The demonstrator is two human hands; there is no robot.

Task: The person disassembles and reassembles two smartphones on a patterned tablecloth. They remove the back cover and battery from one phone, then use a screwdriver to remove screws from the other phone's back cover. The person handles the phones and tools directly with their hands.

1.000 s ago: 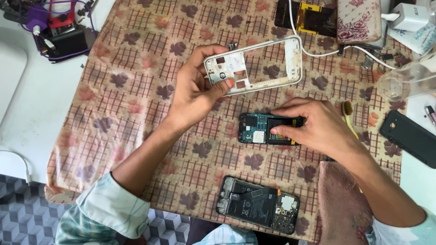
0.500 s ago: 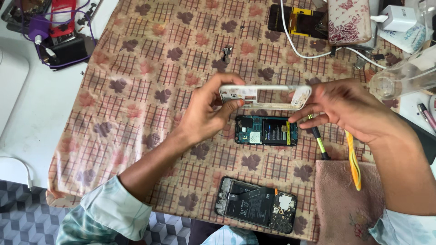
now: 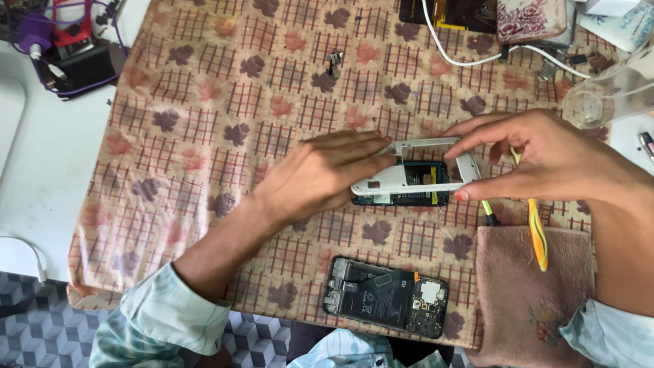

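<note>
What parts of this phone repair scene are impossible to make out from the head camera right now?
Head view only:
- The dark phone board is mostly covered by the white phone frame held over it.
- The left hand palm and thumb face down, so its grip on the frame is hidden.
- The yellow tool runs under the right hand; its upper end is hidden.
- The clear bottle is cut off by the right edge.

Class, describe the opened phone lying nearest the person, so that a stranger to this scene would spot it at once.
Start with the leaf-patterned checked cloth that covers the table and follow it to its near edge. There, left of the pink towel, lies the opened phone, flat, dark, its insides showing. Unlike the other dark phone under the white frame, no hand touches it.
</note>
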